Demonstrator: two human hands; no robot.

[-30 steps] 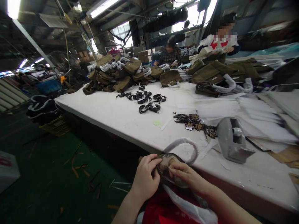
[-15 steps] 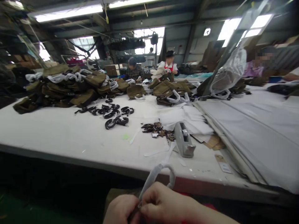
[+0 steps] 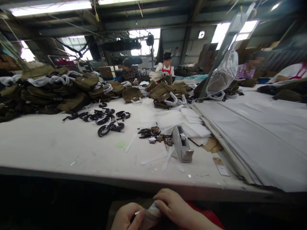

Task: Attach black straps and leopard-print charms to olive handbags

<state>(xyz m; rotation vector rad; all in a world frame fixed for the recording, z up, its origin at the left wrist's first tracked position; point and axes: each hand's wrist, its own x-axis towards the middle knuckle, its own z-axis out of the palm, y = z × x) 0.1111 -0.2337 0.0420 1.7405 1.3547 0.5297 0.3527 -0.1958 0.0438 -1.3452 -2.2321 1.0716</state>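
Observation:
Low in the view, over my lap, an olive-green fabric bag (image 3: 117,206) shows partly behind my hands. My left hand (image 3: 128,217) is closed on a part of the bag, with a small shiny metal bit peeking out at its thumb. To its right, my right hand (image 3: 171,206) has its fingers curled over the bag's handle (image 3: 153,207), which is wrapped in white. Most of the bag and the undersides of both hands are hidden or below the picture's edge.
The white table (image 3: 43,140) lies ahead. On it are a grey tape dispenser (image 3: 181,145), dark leopard-patterned pieces (image 3: 154,134), coiled black straps (image 3: 104,119), white strips (image 3: 153,158) and a card tag (image 3: 221,166). Olive bags (image 3: 45,92) are piled behind. Several people sit beyond.
The white-wrapped handle loop that stood up above my hands has dropped down between them. My right hand has shifted from pinching beside the left hand onto the handle. The view has turned right.

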